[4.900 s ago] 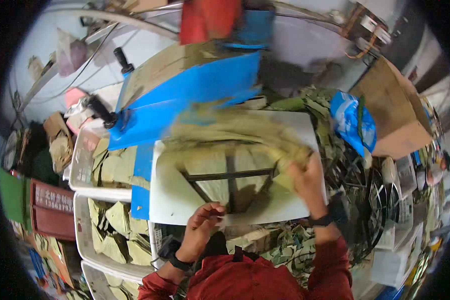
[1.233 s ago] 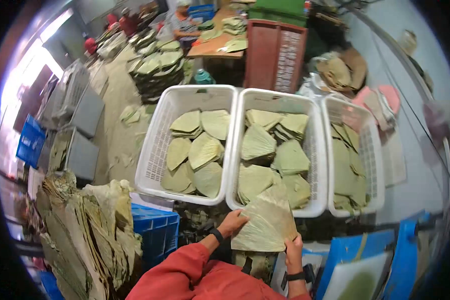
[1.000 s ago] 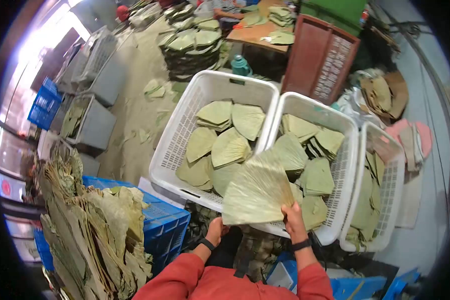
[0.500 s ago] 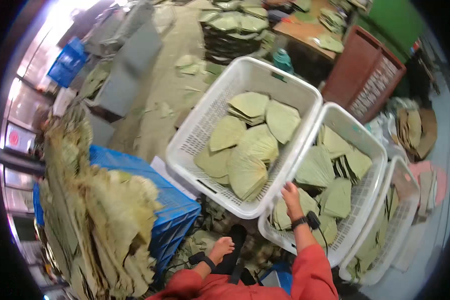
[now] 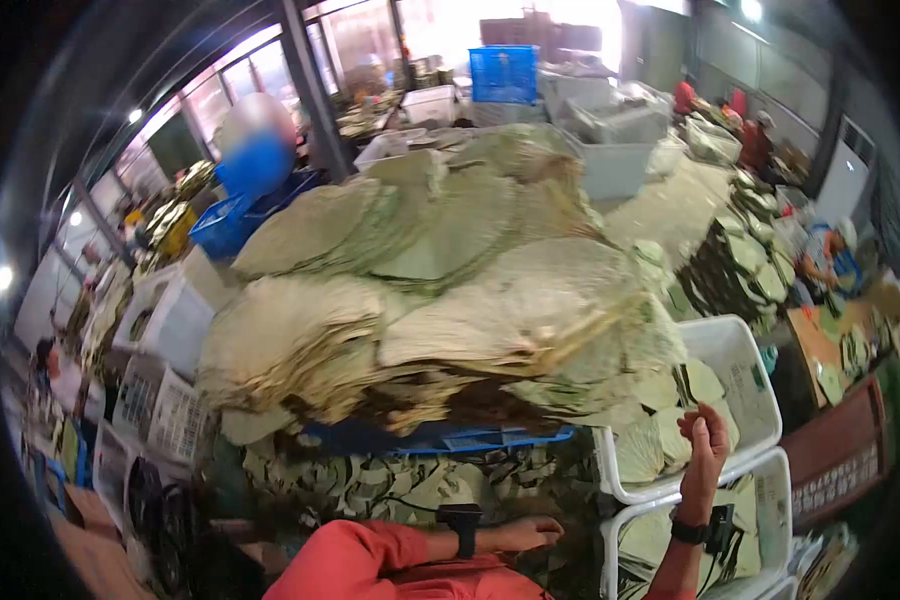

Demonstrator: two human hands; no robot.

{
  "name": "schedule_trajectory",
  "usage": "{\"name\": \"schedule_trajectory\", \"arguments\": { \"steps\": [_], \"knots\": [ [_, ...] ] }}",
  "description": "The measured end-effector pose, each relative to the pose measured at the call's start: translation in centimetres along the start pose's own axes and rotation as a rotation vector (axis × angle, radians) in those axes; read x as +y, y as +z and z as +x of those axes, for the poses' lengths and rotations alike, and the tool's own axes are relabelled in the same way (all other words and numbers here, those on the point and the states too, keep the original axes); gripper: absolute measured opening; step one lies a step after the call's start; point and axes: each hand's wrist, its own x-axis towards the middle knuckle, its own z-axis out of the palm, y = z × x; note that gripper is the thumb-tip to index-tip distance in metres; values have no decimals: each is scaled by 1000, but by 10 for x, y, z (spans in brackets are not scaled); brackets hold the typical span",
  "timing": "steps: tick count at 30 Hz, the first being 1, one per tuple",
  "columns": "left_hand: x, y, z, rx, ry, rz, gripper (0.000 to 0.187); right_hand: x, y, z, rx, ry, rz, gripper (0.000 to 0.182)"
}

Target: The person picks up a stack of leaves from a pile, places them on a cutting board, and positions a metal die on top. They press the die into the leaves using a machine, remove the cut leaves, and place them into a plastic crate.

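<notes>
A big pile of large, flat, dried pale-green leaves point(image 5: 510, 310) fills the middle in front of me, its front edges browned and layered. My right hand point(image 5: 707, 440) is raised over the upper white basket point(image 5: 765, 410), fingers loosely bent and apart, holding nothing visible. Inside that basket lie stacks of fan-shaped leaf pieces point(image 5: 638, 448). My left hand point(image 5: 527, 534) is low in front of my body, palm down with fingers stretched out, nothing in it. A second white basket point(image 5: 782, 500) with more leaf pieces stands by my right forearm.
A blue crate point(image 5: 450, 437) shows under the leaf pile, with leaf scraps point(image 5: 370, 485) on the floor before it. White crates point(image 5: 165, 410) stand at left, a red-brown crate point(image 5: 835, 450) at right. Several people sit farther back; one in blue point(image 5: 255, 160) is behind the pile.
My view has swung left and up, from the baskets to the leaf pile. The baskets now sit at the lower right. My right hand has come up off the basket rim.
</notes>
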Motion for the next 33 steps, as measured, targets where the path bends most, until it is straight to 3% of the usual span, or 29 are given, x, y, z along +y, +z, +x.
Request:
{"name": "schedule_trajectory", "arguments": {
  "steps": [1, 2, 5, 7, 9, 11, 13, 16, 17, 19, 22, 25, 26, 28, 30, 33],
  "knots": [
    [-14, -15, -16, 38, 66, -47, 36, -17, 23, -1, -78, -72, -33, 25],
    [28, -16, -54, 112, 218, 322, 33, -27, 41, -2, -152, -107, -92, 27],
    [118, -2, -126, 226, 6, -36, 29, -50, 97, -13, -272, -74, -98, 32],
    [176, 1, -163, 244, 285, 85, 27, -64, 128, -22, -294, 93, 111, 42],
    [240, -13, -184, 349, 626, 522, 33, -71, 145, -19, -278, 230, 279, 40],
    [307, -33, -185, 570, 1009, 934, 41, -71, 158, -6, -287, 350, 257, 33],
    [339, -62, -155, 860, 1009, 1300, 56, -62, 165, 0, -330, 417, 242, 26],
    [342, -102, -106, 679, 610, 1391, 74, -38, 171, 17, -393, 440, 176, 19],
    [338, -113, -94, 504, 389, 1305, 89, -27, 171, 23, -377, 447, 133, 19],
    [320, -119, -87, 451, 373, 1383, 93, -25, 172, 31, -382, 442, 75, 20],
    [309, -112, -87, 621, 466, 1404, 92, -47, 184, 24, -472, 381, 11, 25],
    [297, -127, -78, 640, 604, 1243, 89, -66, 216, 11, -388, 316, -26, 20],
    [299, -125, -81, 670, 637, 1221, 83, -63, 222, 12, -439, 319, 35, 27],
    [285, -142, -60, 457, 764, 530, 71, -71, 241, 6, -444, 308, 201, 33],
    [280, -142, -59, 520, 822, 384, 61, -68, 252, 4, -360, 343, 306, 38],
    [257, -165, -46, 765, 774, 327, 52, -59, 249, 9, -489, 396, 536, 39]
  ]
}}
